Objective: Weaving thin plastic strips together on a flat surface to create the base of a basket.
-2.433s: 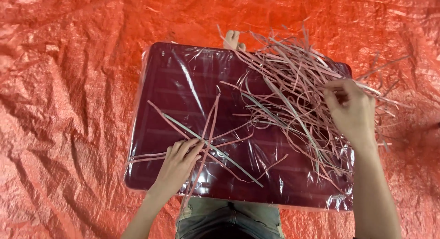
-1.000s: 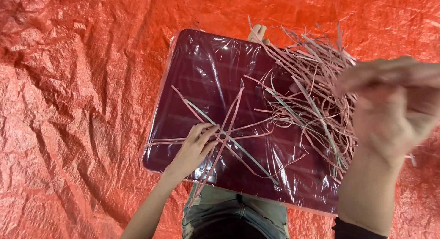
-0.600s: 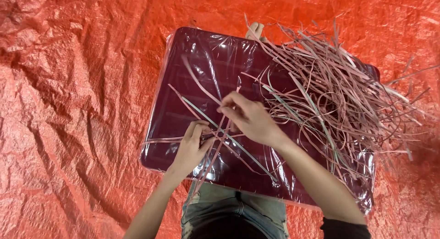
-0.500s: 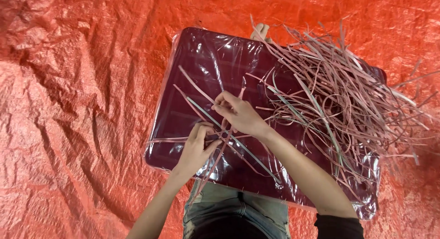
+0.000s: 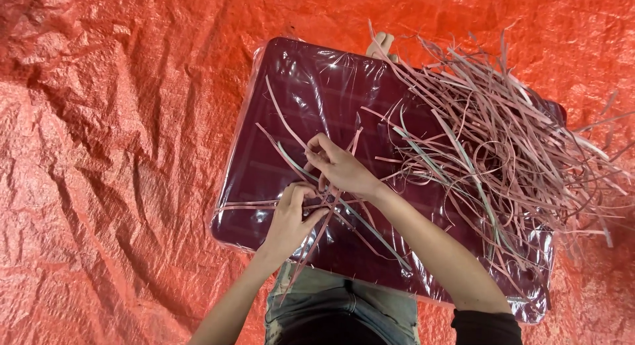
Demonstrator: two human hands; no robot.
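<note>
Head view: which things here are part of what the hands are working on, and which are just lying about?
In use:
left hand and right hand, pinching crossed strips
plastic-wrapped maroon board, the work surface
heap of pink strips, same kind

Lying about:
orange tarp
toes past the board's far edge

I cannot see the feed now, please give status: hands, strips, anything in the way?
Left hand pinning crossed pink strips on the plastic-wrapped maroon board. Right hand pinching one strip. Loose strip pile lies right, apart from hands.

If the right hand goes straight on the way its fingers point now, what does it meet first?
The right hand points up-left. It would probably first meet the long strip lying on the plastic-wrapped dark red board; depth is uncertain.
</note>
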